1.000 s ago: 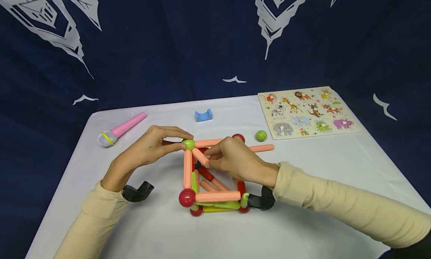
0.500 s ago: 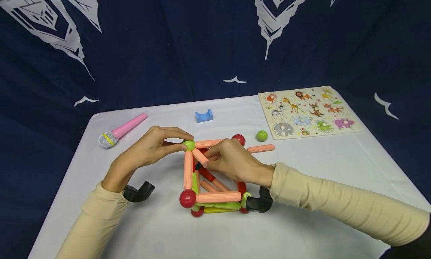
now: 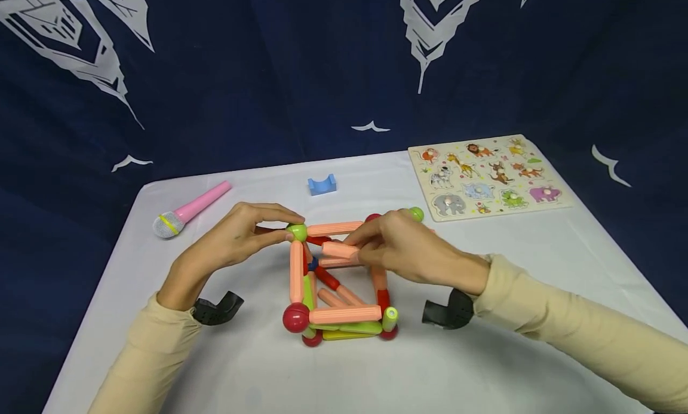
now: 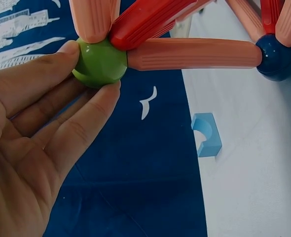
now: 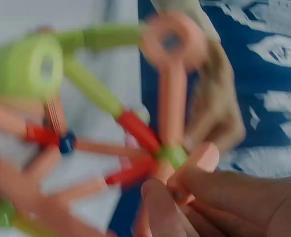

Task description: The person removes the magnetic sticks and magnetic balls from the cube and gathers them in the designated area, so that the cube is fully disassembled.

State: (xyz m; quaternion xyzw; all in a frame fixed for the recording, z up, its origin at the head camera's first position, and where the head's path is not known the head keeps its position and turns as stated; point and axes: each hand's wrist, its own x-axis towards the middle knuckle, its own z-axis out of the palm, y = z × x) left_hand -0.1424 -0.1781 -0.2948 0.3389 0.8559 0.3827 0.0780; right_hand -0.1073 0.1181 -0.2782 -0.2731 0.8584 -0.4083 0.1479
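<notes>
A box-like frame of magnetic sticks and balls stands on the table, with a peach stick (image 3: pixel 346 314) and a red ball (image 3: pixel 296 317) at its upper front. My left hand (image 3: pixel 244 235) pinches the green ball (image 4: pixel 100 64) at the back left upper corner between thumb and fingers. Just right of that ball, my right hand (image 3: pixel 414 247) holds a peach magnetic stick (image 3: pixel 338 250) over the frame, its free end apart from the ball. Inside the frame, red and peach sticks meet at a blue ball (image 4: pixel 277 58). The right wrist view is blurred.
A pink toy microphone (image 3: pixel 192 209) lies at the back left, and a blue notched block (image 3: pixel 322 185) behind the frame. At the back right are an animal puzzle board (image 3: pixel 489 178) and a loose green ball (image 3: pixel 416 213), partly hidden by my right hand.
My right hand has moved right, pulling the peach stick away from the green ball and turning it nearly level. My left hand keeps its pinch on the ball.
</notes>
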